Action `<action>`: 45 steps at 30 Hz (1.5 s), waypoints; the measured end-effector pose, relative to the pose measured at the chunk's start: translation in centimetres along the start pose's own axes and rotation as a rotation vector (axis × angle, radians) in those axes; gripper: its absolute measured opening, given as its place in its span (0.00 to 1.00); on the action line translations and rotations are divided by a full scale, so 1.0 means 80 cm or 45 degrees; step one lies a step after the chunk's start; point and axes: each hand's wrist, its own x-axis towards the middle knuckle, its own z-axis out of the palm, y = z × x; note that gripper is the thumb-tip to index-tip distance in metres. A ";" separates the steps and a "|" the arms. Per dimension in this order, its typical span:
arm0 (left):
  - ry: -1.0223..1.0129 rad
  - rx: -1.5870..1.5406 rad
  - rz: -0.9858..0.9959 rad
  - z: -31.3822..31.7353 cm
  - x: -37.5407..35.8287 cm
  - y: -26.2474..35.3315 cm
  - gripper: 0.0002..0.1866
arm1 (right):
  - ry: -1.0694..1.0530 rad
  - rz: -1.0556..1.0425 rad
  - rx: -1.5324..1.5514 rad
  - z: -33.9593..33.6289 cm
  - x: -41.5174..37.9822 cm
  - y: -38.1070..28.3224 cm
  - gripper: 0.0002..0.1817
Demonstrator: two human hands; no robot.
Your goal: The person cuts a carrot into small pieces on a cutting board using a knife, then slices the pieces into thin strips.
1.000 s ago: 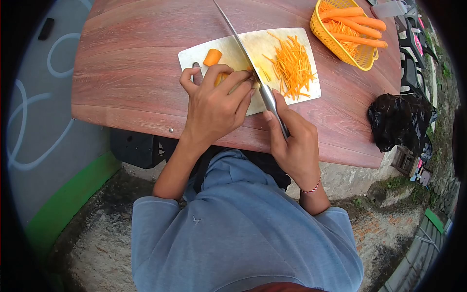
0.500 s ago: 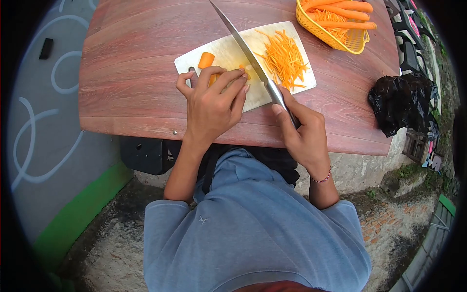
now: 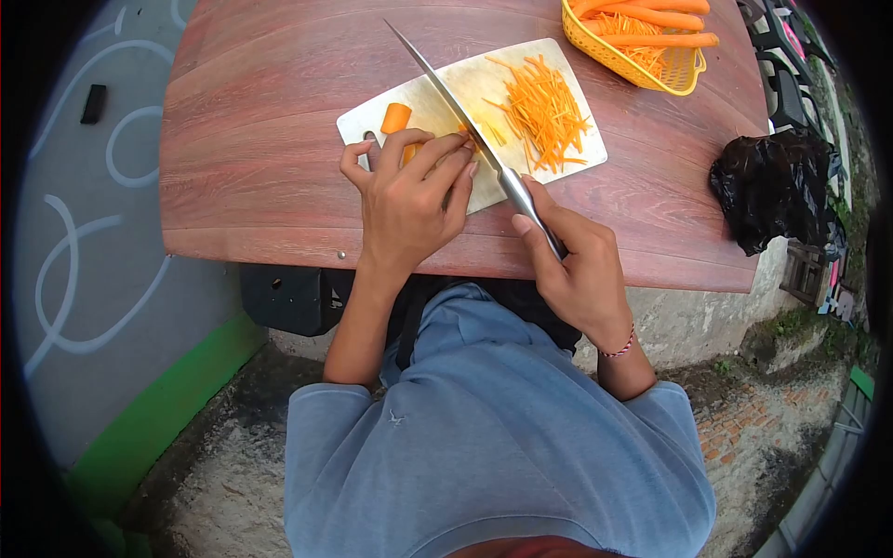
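My right hand (image 3: 579, 265) grips the handle of a long kitchen knife (image 3: 453, 104), its blade pointing up and to the left across a white cutting board (image 3: 446, 79). Curled over the board's left half, my left hand (image 3: 409, 200) presses down a piece of carrot (image 3: 462, 132), mostly hidden under the fingers. The blade is right beside those fingertips. A thick carrot chunk (image 3: 395, 118) sits just above the left hand. Thin carrot strips (image 3: 547, 113) lie in a pile on the board's right side.
A yellow plastic basket (image 3: 633, 72) with whole carrots and carrot shreds stands at the far right of the wooden table (image 3: 260, 139). A crumpled black plastic bag (image 3: 774, 191) is at the table's right edge. A painted grey wall (image 3: 84, 298) borders the left.
The knife has moved left, bringing its blade against the carrot piece by my left fingertips. My left hand keeps its curled hold. The view has shifted slightly.
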 end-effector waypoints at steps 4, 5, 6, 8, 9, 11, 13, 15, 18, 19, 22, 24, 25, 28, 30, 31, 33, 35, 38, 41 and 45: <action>-0.009 0.005 -0.001 0.000 0.000 0.000 0.09 | 0.013 -0.022 0.022 0.001 -0.009 -0.001 0.21; -0.006 0.001 -0.001 0.000 0.000 0.000 0.09 | 0.015 -0.032 0.008 0.000 -0.011 -0.001 0.21; -0.006 0.002 -0.004 0.000 0.000 0.000 0.09 | 0.017 -0.042 -0.006 0.000 -0.012 0.000 0.21; -0.010 -0.009 0.003 0.000 0.000 -0.001 0.08 | 0.023 -0.051 -0.013 0.002 -0.011 0.002 0.21; -0.010 -0.009 0.001 0.000 0.000 -0.001 0.08 | 0.034 -0.058 -0.022 0.003 -0.010 0.002 0.21; -0.015 -0.004 0.010 0.001 -0.001 -0.001 0.08 | 0.032 -0.074 -0.070 0.011 0.004 0.001 0.21; -0.017 -0.017 0.007 0.002 -0.002 -0.001 0.08 | 0.039 -0.093 -0.117 0.021 0.022 0.002 0.21; -0.016 -0.018 0.005 0.000 -0.002 -0.002 0.08 | 0.092 -0.159 -0.089 0.030 0.037 0.005 0.22; -0.013 0.004 0.001 -0.001 -0.003 0.000 0.08 | 0.082 -0.143 -0.066 0.028 0.043 0.003 0.21; -0.011 0.004 0.005 0.000 -0.004 -0.001 0.08 | 0.078 -0.149 -0.067 0.026 0.040 0.006 0.21; 0.001 0.014 0.013 0.000 -0.003 0.000 0.08 | 0.105 -0.150 -0.044 0.013 0.023 0.014 0.20; 0.004 0.026 0.018 -0.003 -0.003 0.001 0.09 | 0.119 0.005 -0.068 0.004 0.016 0.012 0.20; 0.007 0.024 0.023 -0.004 -0.003 0.001 0.08 | 0.113 0.002 -0.067 0.003 0.015 0.012 0.20; 0.055 -0.020 0.037 -0.016 0.004 0.006 0.08 | 0.104 0.063 -0.064 0.000 0.014 0.010 0.21; 0.102 -0.061 0.041 -0.031 0.011 0.015 0.09 | 0.086 0.069 -0.119 -0.001 0.016 0.007 0.21; 0.126 -0.337 0.007 -0.042 0.016 0.021 0.08 | 0.080 0.067 -0.119 -0.001 0.015 0.009 0.21; 0.144 -0.968 -0.065 -0.076 0.025 0.042 0.08 | 0.094 0.094 0.003 0.001 0.015 0.017 0.21; 0.121 -1.724 0.042 -0.111 0.042 0.069 0.11 | 0.201 -0.068 0.027 0.009 0.010 0.022 0.21; 0.446 -2.654 0.274 -0.124 0.060 0.149 0.11 | 0.181 0.015 0.036 0.007 0.010 0.019 0.22; 0.710 -2.828 0.360 -0.125 0.055 0.194 0.16 | 0.113 0.169 0.031 0.007 0.013 0.021 0.22; 0.513 -2.914 0.376 -0.122 0.055 0.197 0.14 | 0.079 0.248 -0.010 0.003 0.013 0.021 0.23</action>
